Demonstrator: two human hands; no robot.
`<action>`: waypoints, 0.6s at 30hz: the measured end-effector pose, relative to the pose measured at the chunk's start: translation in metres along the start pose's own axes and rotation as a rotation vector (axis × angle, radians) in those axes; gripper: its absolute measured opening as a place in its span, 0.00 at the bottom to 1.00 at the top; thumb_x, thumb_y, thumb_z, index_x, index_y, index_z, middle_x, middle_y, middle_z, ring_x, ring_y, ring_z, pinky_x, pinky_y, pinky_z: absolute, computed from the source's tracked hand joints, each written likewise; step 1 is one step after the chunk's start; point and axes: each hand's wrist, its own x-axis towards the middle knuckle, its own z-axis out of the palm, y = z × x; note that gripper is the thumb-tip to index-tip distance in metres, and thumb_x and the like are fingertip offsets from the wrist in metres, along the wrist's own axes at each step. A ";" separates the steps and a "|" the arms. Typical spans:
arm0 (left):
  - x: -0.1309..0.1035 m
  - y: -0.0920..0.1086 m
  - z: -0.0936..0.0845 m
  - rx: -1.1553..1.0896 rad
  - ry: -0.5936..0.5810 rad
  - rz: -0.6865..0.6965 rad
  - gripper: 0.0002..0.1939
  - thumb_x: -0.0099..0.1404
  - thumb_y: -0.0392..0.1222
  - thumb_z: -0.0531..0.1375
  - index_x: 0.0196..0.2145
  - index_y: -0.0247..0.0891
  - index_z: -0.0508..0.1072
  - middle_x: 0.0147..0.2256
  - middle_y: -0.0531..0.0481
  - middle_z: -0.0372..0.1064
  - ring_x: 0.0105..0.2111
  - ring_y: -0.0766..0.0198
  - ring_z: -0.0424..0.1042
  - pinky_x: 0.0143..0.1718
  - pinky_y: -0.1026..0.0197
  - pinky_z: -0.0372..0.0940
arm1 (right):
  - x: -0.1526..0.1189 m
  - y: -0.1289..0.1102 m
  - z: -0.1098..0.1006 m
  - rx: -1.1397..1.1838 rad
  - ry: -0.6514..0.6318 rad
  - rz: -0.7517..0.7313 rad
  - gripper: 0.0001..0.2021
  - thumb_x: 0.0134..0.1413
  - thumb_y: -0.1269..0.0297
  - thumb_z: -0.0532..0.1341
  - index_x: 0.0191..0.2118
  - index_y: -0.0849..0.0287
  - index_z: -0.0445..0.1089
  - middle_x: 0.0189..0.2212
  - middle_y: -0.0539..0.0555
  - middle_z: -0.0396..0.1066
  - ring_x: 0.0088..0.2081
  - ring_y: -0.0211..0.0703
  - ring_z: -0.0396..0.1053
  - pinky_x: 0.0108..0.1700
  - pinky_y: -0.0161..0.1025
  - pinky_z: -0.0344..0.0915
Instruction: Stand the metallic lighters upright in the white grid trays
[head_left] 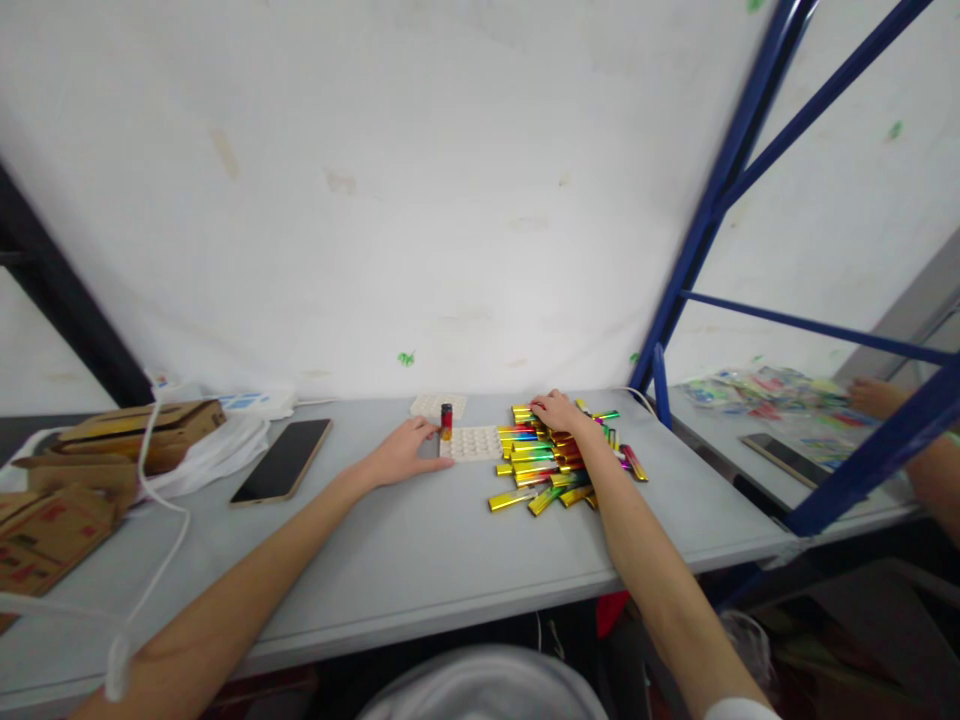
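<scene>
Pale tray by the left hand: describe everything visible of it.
The pale tray is off-white, thin and roughly rectangular, with rows of small round forms; bumps or hollows, I cannot tell. It looks like molded plastic. It lies flat on the gray table. A red-and-yellow tube stands upright at its left end, where the left hand meets it. Shiny strips crowd its right end.

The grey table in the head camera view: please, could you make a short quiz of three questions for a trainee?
1. True or false: the flat phone with a black screen lies left of the left hand.
2. Fill in: the right hand is over a pile of shiny gold and multicoloured pieces, on the ____ side of the white dimpled tray.
3. What stands upright beside the left fingertips?
A) a small red-and-yellow cylinder with a dark top
B) a cardboard box

Key: 1 true; 2 right; 3 A
</scene>
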 end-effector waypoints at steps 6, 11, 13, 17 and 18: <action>0.000 0.001 0.000 0.001 0.006 -0.003 0.33 0.62 0.67 0.64 0.51 0.35 0.77 0.47 0.39 0.73 0.47 0.47 0.73 0.52 0.51 0.68 | 0.000 -0.002 -0.002 0.102 0.038 -0.060 0.20 0.72 0.52 0.57 0.51 0.63 0.78 0.48 0.66 0.78 0.49 0.52 0.74 0.54 0.42 0.66; 0.000 0.002 -0.001 0.011 -0.004 -0.009 0.34 0.62 0.68 0.64 0.50 0.34 0.77 0.46 0.39 0.72 0.47 0.46 0.73 0.51 0.50 0.68 | -0.005 -0.008 -0.008 0.181 0.111 -0.115 0.13 0.69 0.58 0.62 0.47 0.62 0.76 0.46 0.63 0.79 0.46 0.49 0.74 0.50 0.40 0.66; 0.000 0.001 0.000 0.011 -0.001 -0.012 0.35 0.62 0.69 0.63 0.50 0.34 0.77 0.46 0.38 0.72 0.47 0.46 0.73 0.51 0.50 0.68 | -0.009 -0.011 -0.011 0.234 0.153 -0.140 0.11 0.68 0.58 0.63 0.44 0.62 0.76 0.44 0.62 0.79 0.45 0.48 0.74 0.49 0.40 0.66; 0.000 0.000 0.001 0.003 0.014 -0.006 0.34 0.62 0.70 0.63 0.50 0.37 0.77 0.46 0.40 0.73 0.47 0.46 0.74 0.51 0.50 0.68 | -0.016 -0.021 -0.020 0.432 0.245 -0.170 0.11 0.69 0.58 0.60 0.45 0.59 0.76 0.38 0.56 0.79 0.39 0.45 0.73 0.45 0.39 0.66; 0.000 0.000 0.001 0.001 0.016 -0.004 0.34 0.62 0.70 0.63 0.50 0.37 0.77 0.47 0.40 0.73 0.47 0.46 0.74 0.51 0.50 0.68 | -0.017 -0.025 -0.023 0.501 0.267 -0.170 0.11 0.69 0.58 0.59 0.45 0.58 0.76 0.36 0.55 0.79 0.37 0.45 0.73 0.44 0.39 0.66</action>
